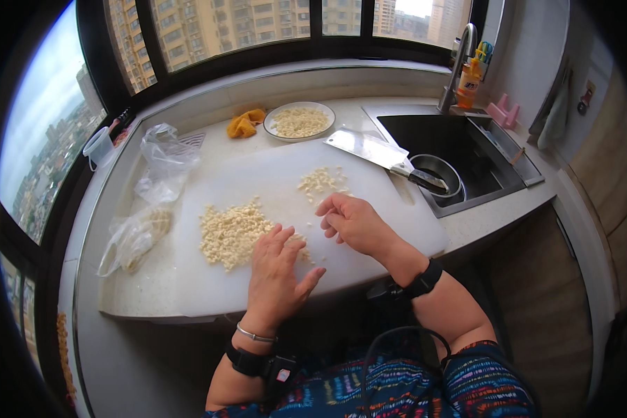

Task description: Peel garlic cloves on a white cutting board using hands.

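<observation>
A white cutting board (pixel 271 172) lies on the counter before me. On its left part is a large pile of small pale diced pieces (pixel 232 232). My left hand (pixel 279 266) rests over the right edge of that pile, fingers apart. My right hand (pixel 355 224) hovers over the board's right part with curled fingers, just below a smaller scatter of the same pieces (pixel 321 182); whether it holds any is hidden. A cleaver (pixel 368 149) lies across the board's upper right corner, its black handle reaching over the sink. Behind the board stands a white plate (pixel 268 125) of similar pieces.
The sink (pixel 418 128) with a metal pot (pixel 449 170) is at the right, beside a faucet (pixel 452 78) and an orange bottle (pixel 468 83). Plastic bags (pixel 167 157) lie left of the board. An orange cloth (pixel 244 124) sits by the plate, under the windows.
</observation>
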The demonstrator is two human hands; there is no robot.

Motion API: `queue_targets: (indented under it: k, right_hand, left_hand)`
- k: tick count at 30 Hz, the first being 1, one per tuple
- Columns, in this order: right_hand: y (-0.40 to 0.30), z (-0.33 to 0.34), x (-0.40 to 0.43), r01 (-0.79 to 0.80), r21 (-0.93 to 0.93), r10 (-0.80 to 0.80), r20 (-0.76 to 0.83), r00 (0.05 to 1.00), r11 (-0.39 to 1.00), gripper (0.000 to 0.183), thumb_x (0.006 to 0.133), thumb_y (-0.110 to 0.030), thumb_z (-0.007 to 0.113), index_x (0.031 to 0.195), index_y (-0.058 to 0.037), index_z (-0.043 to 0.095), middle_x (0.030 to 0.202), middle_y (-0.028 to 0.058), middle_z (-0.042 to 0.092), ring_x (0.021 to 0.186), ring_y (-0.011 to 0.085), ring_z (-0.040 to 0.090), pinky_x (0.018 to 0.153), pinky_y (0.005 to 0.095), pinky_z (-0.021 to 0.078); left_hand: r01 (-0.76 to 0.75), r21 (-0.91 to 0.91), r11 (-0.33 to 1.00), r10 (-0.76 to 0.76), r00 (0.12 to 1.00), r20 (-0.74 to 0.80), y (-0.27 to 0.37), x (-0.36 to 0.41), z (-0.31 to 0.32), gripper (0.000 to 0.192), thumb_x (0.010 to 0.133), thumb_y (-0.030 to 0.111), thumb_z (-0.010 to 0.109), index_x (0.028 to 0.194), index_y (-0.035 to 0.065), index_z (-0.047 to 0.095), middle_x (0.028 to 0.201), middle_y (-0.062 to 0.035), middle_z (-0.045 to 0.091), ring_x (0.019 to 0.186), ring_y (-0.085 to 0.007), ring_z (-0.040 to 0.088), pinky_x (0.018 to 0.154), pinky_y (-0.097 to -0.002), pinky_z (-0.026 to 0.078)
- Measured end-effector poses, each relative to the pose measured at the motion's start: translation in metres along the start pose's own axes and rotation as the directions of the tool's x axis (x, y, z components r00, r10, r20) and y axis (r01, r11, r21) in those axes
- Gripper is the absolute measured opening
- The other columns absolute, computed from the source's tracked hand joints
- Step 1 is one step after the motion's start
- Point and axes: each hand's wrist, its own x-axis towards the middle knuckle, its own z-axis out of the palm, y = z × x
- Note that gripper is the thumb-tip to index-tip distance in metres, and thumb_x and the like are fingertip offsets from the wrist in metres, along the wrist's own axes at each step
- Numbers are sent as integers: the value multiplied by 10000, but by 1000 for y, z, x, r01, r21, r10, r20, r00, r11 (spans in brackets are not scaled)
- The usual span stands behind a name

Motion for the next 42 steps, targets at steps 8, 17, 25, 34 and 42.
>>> queue_targets:
  k: [8, 17, 25, 34, 42]
  right_hand:
    - [3, 7, -7, 328, -271, -360, -80, 929, 905, 150, 840, -70, 640, 981, -21, 661, 935, 128, 656, 841, 244, 636, 750, 329, 518]
    - [26, 8, -25, 370, -634, -490, -16, 872, 679, 107, 720, -156, 749, 757, -103, 664, 777, 97, 605, 794, 301, 585, 731, 412, 478]
    - [17, -4, -18, 139, -656, -283, -119, 952, 742, 170, 720, -230, 777, 749, -127, 646, 912, 84, 593, 951, 313, 535, 849, 433, 415]
    - [16, -6, 0, 38, -694, -221, -175, 959, 719, 205, 762, -271, 762, 754, -122, 621, 911, 77, 582, 957, 304, 527, 864, 433, 406]
    - [13, -6, -3, -6, -319, -112, -351, 930, 948, 138, 838, -212, 687, 851, -88, 626, 861, 125, 641, 804, 299, 625, 737, 421, 488]
  left_hand:
    - [23, -22, 999, -24, 998, -64, -6, -3, 2, 311, 785, 169, 722, 1052, 55, 610, 1258, -154, 568, 1283, -381, 443, 1063, -476, 351]
    - [2, 7, 1000, -2, 999, -46, -2, 0, 3, 259, 758, 139, 724, 981, 58, 619, 1230, -150, 585, 1268, -385, 458, 1066, -480, 348]
    - [-3, -1, 1000, 3, 1000, -12, 1, 1, 1, 262, 731, 122, 734, 944, 59, 595, 1229, -154, 574, 1262, -382, 462, 1071, -485, 339]
    - [3, -7, 1000, -3, 1000, 7, 3, 1, -1, 262, 729, 118, 731, 944, 62, 590, 1238, -156, 565, 1271, -383, 453, 1068, -487, 336]
    - [73, -101, 992, -83, 992, -96, -1, -3, 2, 198, 738, 97, 718, 879, 49, 589, 1055, -129, 583, 1019, -327, 528, 914, -413, 409]
